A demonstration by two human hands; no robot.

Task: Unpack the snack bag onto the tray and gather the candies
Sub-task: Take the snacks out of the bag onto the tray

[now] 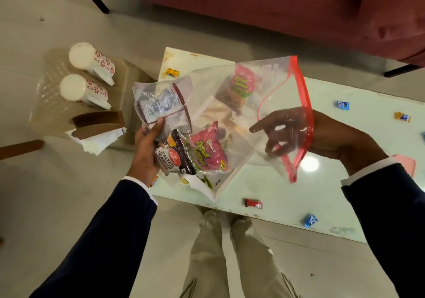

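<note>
Over the glass counter point(264, 182), from the head view, the left hand point(145, 150) grips the bottom of the clear snack bag point(207, 104) with several packets inside, while the right hand point(287, 132) reaches into its red-zipped mouth, fingers spread and holding nothing yet. Unpacking seems barely begun: the pale tray point(184, 60) beneath carries one yellow candy point(172, 72), and wrapped candies such as the red one point(253, 203) lie scattered, ungathered.

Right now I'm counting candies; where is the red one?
The red candy lies low in the head view on the glass table's near edge, below the snack bag, left of a blue candy.
</note>
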